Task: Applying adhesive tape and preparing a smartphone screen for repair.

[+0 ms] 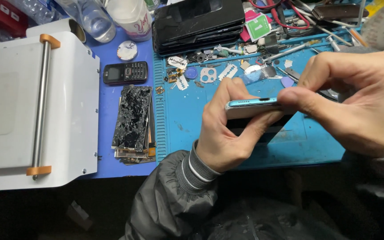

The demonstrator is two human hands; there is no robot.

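**Phone held edge-up over a crowded repair mat**

Blue matting (263,146) covers the bench, strewn in the upper middle of the frame with small parts, blades and picks, which keeps them close to the hands. At centre, the left hand (221,133) grips a phone (252,106) by its long sides, fingers curled shut round it and the thin blue edge turned up toward the camera, so the slot on that edge shows. The right hand (356,102), at right, pinches the phone's right end between thumb and forefinger, closed on it; any tool in that pinch cannot be made out.

Left of centre lies a stack of shattered screens (133,120), set aside off the working patch, with a small keypad phone (125,72) just above it. A white machine (36,106) with a steel roller fills the left. More phones (196,22) are piled at the top.
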